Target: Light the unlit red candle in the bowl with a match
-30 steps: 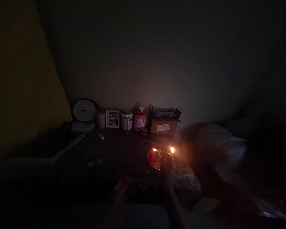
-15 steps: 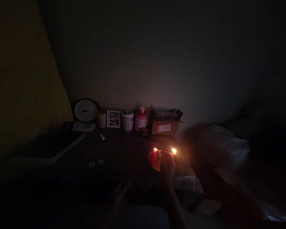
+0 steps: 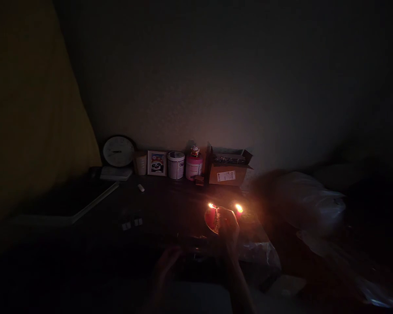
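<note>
Two lit red candles burn in the dark: a left candle (image 3: 211, 214) and a right candle (image 3: 239, 213). Between them, my right hand (image 3: 228, 223) reaches over a patterned round plate (image 3: 210, 227), its fingers drawn together close to the left flame. Whatever those fingers hold is too small and dim to name. The hand covers much of the plate and the lower part of the right candle. My left hand (image 3: 169, 256) is at the front edge of the dark table (image 3: 173, 209), apart from the plate; darkness hides how its fingers are set.
Along the wall stand a round clock (image 3: 118, 151), a panda picture frame (image 3: 156, 163), a white tub (image 3: 176, 165), a pink tub (image 3: 194, 167) with a figurine, and an open cardboard box (image 3: 227, 170). Plastic sheeting (image 3: 308, 200) lies right; a yellow curtain (image 3: 36, 122) hangs left.
The left candle's flame looks larger and brighter. My right hand has shifted slightly left, nearer that candle. My left hand has hardly moved.
</note>
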`<state>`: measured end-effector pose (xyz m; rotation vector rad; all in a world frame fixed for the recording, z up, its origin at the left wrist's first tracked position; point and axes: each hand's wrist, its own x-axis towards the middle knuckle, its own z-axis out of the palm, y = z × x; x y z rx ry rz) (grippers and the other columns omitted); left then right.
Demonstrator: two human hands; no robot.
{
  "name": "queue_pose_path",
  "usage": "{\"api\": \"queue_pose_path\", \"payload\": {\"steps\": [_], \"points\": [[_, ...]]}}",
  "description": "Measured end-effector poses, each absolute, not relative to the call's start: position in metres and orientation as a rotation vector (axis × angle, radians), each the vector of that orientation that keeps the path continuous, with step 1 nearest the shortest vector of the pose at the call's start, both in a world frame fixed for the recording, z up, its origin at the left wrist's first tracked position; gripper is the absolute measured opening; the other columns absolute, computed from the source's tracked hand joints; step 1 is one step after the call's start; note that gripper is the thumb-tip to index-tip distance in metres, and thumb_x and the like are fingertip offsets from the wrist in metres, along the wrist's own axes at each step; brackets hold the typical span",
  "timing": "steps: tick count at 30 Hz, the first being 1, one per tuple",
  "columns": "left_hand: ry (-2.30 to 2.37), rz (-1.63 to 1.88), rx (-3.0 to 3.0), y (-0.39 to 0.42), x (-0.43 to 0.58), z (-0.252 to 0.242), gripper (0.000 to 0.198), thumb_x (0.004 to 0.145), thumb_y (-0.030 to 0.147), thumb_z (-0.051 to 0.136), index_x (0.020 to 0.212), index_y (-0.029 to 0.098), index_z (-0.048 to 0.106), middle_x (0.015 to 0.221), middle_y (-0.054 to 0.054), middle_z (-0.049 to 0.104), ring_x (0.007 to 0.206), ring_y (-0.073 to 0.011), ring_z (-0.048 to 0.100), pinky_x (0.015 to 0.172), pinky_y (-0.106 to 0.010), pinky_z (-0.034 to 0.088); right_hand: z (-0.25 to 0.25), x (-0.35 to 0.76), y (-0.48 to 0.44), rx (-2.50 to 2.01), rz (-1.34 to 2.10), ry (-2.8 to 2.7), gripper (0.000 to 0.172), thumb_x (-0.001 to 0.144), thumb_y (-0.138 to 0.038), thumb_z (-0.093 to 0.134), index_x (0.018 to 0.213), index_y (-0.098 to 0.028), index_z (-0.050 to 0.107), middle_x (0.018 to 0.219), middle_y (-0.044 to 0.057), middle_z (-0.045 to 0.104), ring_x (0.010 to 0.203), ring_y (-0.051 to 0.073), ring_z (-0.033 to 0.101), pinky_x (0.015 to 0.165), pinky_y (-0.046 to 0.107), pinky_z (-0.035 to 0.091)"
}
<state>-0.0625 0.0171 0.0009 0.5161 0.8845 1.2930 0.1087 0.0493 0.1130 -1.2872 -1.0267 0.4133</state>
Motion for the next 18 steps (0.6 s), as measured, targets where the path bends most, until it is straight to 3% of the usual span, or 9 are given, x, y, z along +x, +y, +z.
{"api": "queue_pose_path", "payload": {"steps": [12, 15, 18], "points": [[0.867, 1.284, 0.469, 0.008, -0.068, 0.001, 0.028, 0.062, 0.032, 0.075, 0.088, 0.026, 0.07, 0.098, -0.006, 0.073, 0.104, -0.0318, 0.062, 0.085, -0.041, 0.053, 0.1, 0.129, 0.066, -1.349, 0.304, -0.949, 0.03, 0.076, -0.042, 0.052, 0.082, -0.017, 0.067, 0.085, 0.008, 0.067, 0.072, 0.02, 0.06, 0.063, 0.031, 0.048], [0.869, 1.3, 0.473, 0.012, -0.063, -0.002, 0.03, 0.061, 0.032, 0.076, 0.088, 0.022, 0.069, 0.091, -0.007, 0.073, 0.093, -0.0281, 0.067, 0.081, -0.037, 0.053, 0.099, 0.13, 0.066, -1.349, 0.3, -0.944, 0.03, 0.076, -0.043, 0.053, 0.084, -0.017, 0.066, 0.086, 0.008, 0.067, 0.07, 0.02, 0.06, 0.063, 0.032, 0.048], [0.9, 1.291, 0.441, 0.019, -0.06, -0.005, 0.032, 0.054, 0.03, 0.081, 0.08, 0.019, 0.067, 0.075, -0.005, 0.073, 0.069, -0.0199, 0.069, 0.063, -0.028, 0.053, 0.099, 0.13, 0.065, -1.346, 0.309, -0.931, 0.032, 0.076, -0.046, 0.054, 0.084, -0.017, 0.066, 0.086, 0.009, 0.067, 0.07, 0.02, 0.061, 0.061, 0.032, 0.049]]}}
